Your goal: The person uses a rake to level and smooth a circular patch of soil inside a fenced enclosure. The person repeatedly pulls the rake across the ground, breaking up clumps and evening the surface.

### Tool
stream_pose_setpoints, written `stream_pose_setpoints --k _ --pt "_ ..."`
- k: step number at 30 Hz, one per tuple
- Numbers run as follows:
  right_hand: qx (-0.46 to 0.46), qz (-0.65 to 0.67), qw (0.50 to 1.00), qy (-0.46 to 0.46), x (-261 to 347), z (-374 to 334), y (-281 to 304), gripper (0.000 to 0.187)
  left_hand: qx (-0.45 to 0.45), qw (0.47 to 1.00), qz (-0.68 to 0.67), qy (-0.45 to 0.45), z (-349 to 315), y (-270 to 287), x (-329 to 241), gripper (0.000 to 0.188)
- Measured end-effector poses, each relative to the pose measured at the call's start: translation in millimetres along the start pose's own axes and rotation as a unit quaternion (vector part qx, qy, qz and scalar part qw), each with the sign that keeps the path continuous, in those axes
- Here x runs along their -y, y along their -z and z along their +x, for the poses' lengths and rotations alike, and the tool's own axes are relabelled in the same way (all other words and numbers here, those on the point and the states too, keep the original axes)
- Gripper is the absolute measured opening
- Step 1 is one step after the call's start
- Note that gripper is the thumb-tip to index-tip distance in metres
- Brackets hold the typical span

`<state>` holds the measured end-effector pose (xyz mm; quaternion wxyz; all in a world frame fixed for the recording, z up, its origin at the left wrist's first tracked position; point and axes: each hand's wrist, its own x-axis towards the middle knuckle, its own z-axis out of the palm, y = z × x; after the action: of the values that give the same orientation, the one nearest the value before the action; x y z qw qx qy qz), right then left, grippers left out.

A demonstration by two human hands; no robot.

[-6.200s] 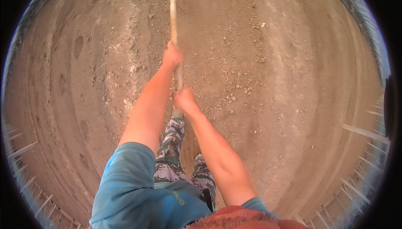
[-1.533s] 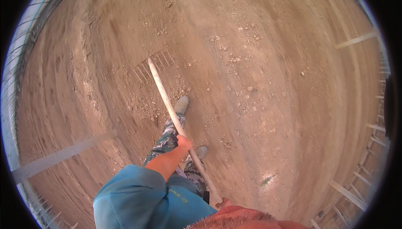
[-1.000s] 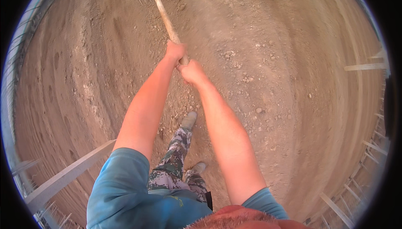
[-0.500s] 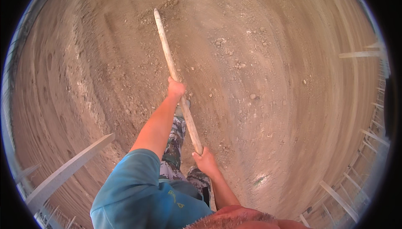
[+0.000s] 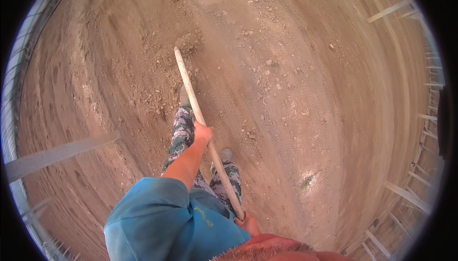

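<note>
A long, pale wooden pole [image 5: 192, 96] slants from beside my right hip out over the dirt ahead. My left hand [image 5: 203, 131] is closed around it near its middle, arm stretched down. Close to my waist, my right hand [image 5: 249, 224] grips the near end, partly hidden by the pole and my body. The far end lies beside a small heap of loose soil [image 5: 189, 40]. Whether a tool head is fixed there I cannot tell.
Dry brown dirt [image 5: 353, 113] with small clods and tracks spreads all around. My left shoe [image 5: 185, 96] is ahead of my right shoe [image 5: 226, 154]. A pale post [image 5: 64, 152] juts in at the left; several pale stakes [image 5: 408, 196] line the right side.
Both hands and the pole have come back toward my body. My left leg is now farther forward, and both shoes show. The ground and the stakes have shifted in view.
</note>
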<state>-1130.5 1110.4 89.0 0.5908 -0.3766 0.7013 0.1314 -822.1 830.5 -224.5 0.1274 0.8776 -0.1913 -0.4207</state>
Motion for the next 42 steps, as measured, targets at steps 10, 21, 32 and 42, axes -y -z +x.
stream_pose_setpoints --k 10,21,32,42 --pt "-0.011 -0.102 0.977 -0.184 -320 -258 -57 0.051 0.233 0.967 0.066 0.083 -358 -98 267 0.085" --pt "0.000 -0.186 0.974 -0.130 -245 -166 -133 0.049 0.122 0.987 0.024 0.106 -254 4 263 0.070" --pt "0.019 -0.028 0.978 0.206 276 71 -225 0.052 -0.002 0.985 -0.170 -0.017 25 286 85 0.066" --pt "-0.003 -0.103 0.973 0.206 160 16 -319 0.054 0.032 0.999 -0.029 0.026 -37 278 213 0.090"
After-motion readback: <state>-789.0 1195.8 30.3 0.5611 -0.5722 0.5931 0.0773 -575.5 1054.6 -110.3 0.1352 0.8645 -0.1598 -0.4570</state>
